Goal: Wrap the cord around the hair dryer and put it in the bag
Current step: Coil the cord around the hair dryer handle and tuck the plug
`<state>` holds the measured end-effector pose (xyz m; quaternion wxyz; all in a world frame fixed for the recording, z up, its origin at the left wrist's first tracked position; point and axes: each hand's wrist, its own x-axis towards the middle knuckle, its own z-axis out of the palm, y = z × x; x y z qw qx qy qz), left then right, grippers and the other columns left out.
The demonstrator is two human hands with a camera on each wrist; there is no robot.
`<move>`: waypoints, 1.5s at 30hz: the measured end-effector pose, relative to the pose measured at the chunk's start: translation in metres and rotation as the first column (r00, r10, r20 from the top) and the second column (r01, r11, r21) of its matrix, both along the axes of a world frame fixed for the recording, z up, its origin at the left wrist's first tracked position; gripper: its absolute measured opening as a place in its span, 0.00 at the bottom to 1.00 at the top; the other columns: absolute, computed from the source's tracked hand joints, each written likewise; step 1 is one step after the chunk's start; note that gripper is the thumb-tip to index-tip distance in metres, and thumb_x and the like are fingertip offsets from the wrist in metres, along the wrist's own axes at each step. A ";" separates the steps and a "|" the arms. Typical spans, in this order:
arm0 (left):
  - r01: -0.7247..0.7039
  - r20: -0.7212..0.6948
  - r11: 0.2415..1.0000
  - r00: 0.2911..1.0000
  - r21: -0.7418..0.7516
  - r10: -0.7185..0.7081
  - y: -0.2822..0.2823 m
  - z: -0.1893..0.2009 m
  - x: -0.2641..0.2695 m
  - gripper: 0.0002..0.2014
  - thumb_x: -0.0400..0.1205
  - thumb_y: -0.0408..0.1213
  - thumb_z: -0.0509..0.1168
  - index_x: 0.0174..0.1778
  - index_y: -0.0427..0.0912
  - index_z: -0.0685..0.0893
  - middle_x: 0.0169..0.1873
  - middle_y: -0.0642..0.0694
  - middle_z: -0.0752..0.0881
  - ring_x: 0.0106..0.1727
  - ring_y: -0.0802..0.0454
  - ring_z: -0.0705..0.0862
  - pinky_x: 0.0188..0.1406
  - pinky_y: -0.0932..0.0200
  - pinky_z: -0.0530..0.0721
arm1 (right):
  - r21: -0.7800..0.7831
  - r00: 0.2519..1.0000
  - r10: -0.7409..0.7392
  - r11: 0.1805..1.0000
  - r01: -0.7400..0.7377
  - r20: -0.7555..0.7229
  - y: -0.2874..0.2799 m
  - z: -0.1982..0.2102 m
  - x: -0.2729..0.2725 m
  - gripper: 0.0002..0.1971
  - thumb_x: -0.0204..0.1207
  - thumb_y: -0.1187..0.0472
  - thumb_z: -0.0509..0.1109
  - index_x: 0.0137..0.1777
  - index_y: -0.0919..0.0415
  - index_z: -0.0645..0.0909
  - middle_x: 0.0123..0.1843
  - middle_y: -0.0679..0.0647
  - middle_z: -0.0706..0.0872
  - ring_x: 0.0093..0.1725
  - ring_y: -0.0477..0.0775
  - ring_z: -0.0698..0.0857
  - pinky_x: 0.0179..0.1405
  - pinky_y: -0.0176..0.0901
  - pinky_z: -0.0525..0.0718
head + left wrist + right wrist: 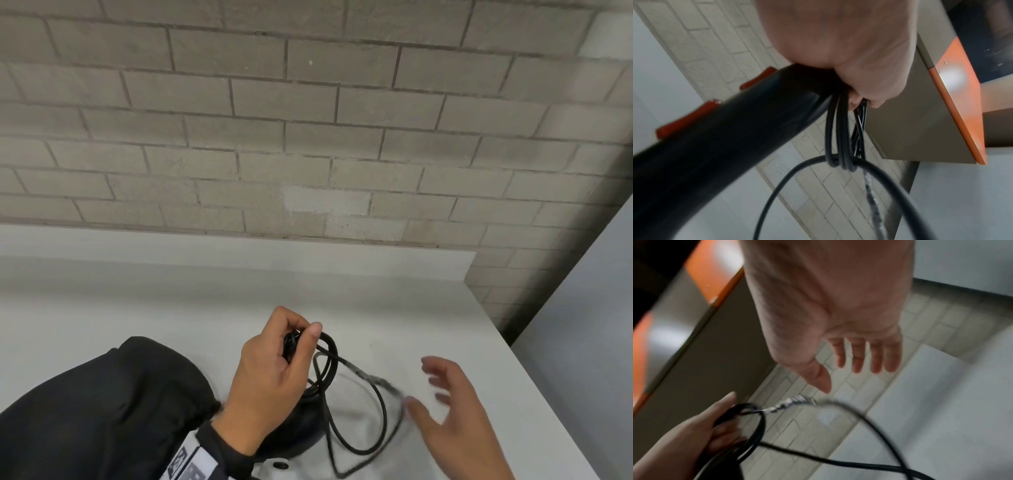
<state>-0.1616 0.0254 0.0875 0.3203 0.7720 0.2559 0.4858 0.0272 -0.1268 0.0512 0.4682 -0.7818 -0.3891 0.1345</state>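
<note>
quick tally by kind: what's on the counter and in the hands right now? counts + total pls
Hair dryer: 1, black, handle gripped by the left hand
Cord: 1, black, partly coiled at the left hand, one loose loop hanging
Bag: 1, black, on the counter
Hands: 2; the right hand is open and holds nothing
Total: 5

Grey brick wall (308, 113) behind white counter (137, 294) w/ upstand.
</note>
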 end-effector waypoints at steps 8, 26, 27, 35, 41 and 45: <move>0.020 -0.020 0.999 1.000 -0.030 -0.020 -0.010 0.002 0.004 0.13 0.82 0.59 0.61 0.45 0.54 0.76 0.35 0.56 0.85 0.29 0.58 0.83 0.26 0.73 0.74 | -0.032 0.900 0.382 0.923 -0.384 0.212 0.048 0.034 -0.066 0.27 0.80 0.35 0.56 0.77 0.40 0.58 0.72 0.27 0.67 0.71 0.29 0.70 0.67 0.26 0.72; 0.123 -0.008 0.991 0.992 -0.060 -0.124 -0.005 -0.013 -0.013 0.15 0.81 0.54 0.64 0.63 0.66 0.76 0.57 0.63 0.85 0.58 0.55 0.86 0.56 0.66 0.82 | 0.024 0.877 0.329 0.933 -0.360 0.350 0.069 0.037 -0.066 0.08 0.86 0.47 0.55 0.56 0.44 0.75 0.34 0.40 0.79 0.35 0.47 0.80 0.32 0.40 0.78; 0.093 -0.018 0.995 0.995 -0.040 -0.093 -0.005 -0.016 -0.012 0.14 0.82 0.56 0.61 0.64 0.70 0.74 0.57 0.65 0.84 0.58 0.55 0.86 0.55 0.64 0.83 | 0.024 0.879 0.333 0.932 -0.363 0.342 0.069 0.038 -0.066 0.08 0.86 0.47 0.55 0.56 0.44 0.75 0.34 0.41 0.78 0.35 0.47 0.79 0.33 0.42 0.79; -0.174 0.047 0.984 0.984 0.026 0.173 -0.001 -0.029 0.004 0.11 0.84 0.56 0.54 0.59 0.79 0.68 0.53 0.72 0.79 0.51 0.57 0.81 0.48 0.62 0.79 | -0.009 0.918 0.352 0.934 -0.357 0.182 0.051 0.042 -0.052 0.17 0.76 0.41 0.70 0.61 0.36 0.70 0.53 0.36 0.80 0.34 0.38 0.79 0.38 0.26 0.76; -0.263 0.055 0.964 0.964 0.031 0.261 0.003 -0.030 0.007 0.12 0.84 0.55 0.53 0.62 0.63 0.72 0.45 0.69 0.81 0.48 0.56 0.80 0.42 0.57 0.80 | -0.039 0.787 0.429 0.886 -0.461 0.444 0.023 0.063 -0.040 0.09 0.76 0.38 0.67 0.49 0.40 0.80 0.39 0.36 0.83 0.34 0.39 0.79 0.32 0.26 0.76; -0.233 0.028 0.969 0.972 0.079 0.232 -0.004 -0.030 0.011 0.18 0.87 0.60 0.49 0.67 0.59 0.73 0.48 0.74 0.80 0.46 0.58 0.79 0.45 0.64 0.77 | -0.062 0.673 0.480 0.837 -0.544 0.563 0.018 0.100 -0.034 0.05 0.80 0.46 0.67 0.49 0.44 0.82 0.38 0.28 0.75 0.35 0.30 0.74 0.36 0.20 0.69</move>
